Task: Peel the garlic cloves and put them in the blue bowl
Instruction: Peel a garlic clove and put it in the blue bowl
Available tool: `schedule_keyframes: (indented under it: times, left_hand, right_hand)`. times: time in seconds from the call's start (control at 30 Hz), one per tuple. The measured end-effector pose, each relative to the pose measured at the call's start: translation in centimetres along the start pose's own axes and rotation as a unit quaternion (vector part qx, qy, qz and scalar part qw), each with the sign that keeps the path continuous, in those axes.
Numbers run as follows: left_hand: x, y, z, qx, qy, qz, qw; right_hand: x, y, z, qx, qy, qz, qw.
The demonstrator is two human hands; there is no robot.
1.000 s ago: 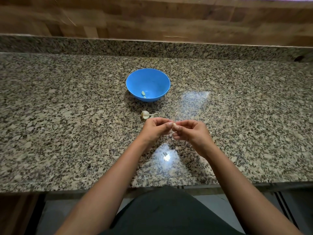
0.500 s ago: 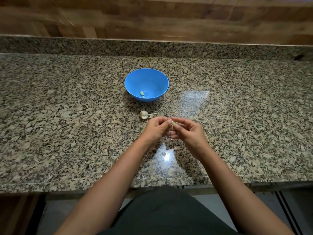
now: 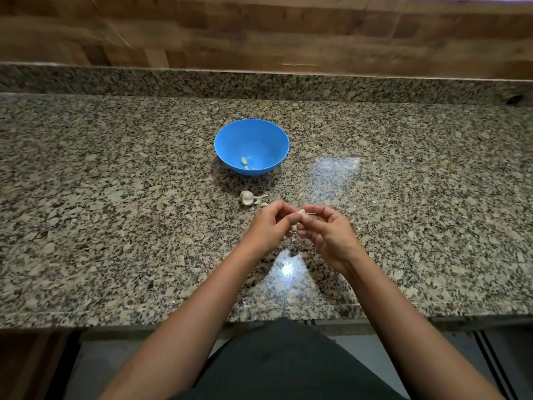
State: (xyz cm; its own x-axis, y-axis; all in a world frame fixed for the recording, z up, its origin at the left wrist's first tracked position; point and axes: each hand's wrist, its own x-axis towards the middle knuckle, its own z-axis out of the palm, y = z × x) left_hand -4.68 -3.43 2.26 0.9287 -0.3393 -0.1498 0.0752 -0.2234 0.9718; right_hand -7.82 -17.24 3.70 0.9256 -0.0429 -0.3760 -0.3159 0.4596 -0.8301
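Granite bench (image 3: pixel 115 197) carries the blue bowl (image 3: pixel 259 134) at far centre, two peeled cloves (image 3: pixel 244 161) inside. Nearer, left hand (image 3: pixel 269 225) and right hand (image 3: pixel 327 233) pinch one garlic clove (image 3: pixel 301 212), each grip narrow on it; a garlic bulb (image 3: pixel 247 197) lies between.

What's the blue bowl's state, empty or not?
Not empty: a peeled clove lies near the bottom of the blue bowl, which stands upright.

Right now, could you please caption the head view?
Left hand and right hand pinch a pale garlic clove near a round blue plastic bowl.
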Motion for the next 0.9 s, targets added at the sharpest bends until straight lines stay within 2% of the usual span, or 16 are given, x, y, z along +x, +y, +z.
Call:
schedule_keyframes:
  times: [0.03,0.1,0.17,0.23,0.37,0.47,0.57,0.7,0.83,0.9]
  left_hand:
    - [0.1,-0.1,0.0,0.001,0.008,0.001,1.000]
    - [0.2,-0.2,-0.1,0.005,0.016,0.006,1.000]
    - [0.2,0.0,-0.1,-0.034,0.013,0.000,0.999]
    - [0.4,0.3,-0.2,-0.098,0.008,-0.016,0.995]
    - [0.8,0.3,-0.3,-0.131,-0.021,-0.040,0.990]
    - [1.0,0.6,-0.1,-0.207,-0.008,-0.081,0.975]
    - [1.1,1.2,0.5,-0.252,0.011,-0.116,0.961]
    - [1.5,1.0,1.1,-0.170,0.070,-0.108,0.977]
    - [1.2,0.7,1.4,-0.214,0.034,-0.139,0.966]
    - [0.8,0.0,1.1,-0.137,0.042,-0.133,0.981]
  right_hand:
    - [0.0,-0.1,0.0,-0.023,-0.007,-0.006,1.000]
    - [0.1,-0.4,0.0,-0.139,-0.012,-0.036,0.990]
    - [0.3,-1.0,0.1,-0.218,-0.016,-0.062,0.974]
    - [0.4,-1.3,0.2,-0.190,-0.022,-0.072,0.979]
    - [0.2,-0.8,0.3,-0.168,-0.017,-0.090,0.982]
    - [0.1,-0.3,0.6,-0.169,-0.009,-0.113,0.979]
    - [0.2,0.5,1.0,-0.105,0.014,-0.127,0.986]
    - [0.5,0.8,1.5,0.012,0.022,-0.070,0.997]
    - [0.5,0.6,1.5,0.111,0.024,0.007,0.993]
    - [0.4,0.5,1.1,0.110,0.021,0.037,0.993]
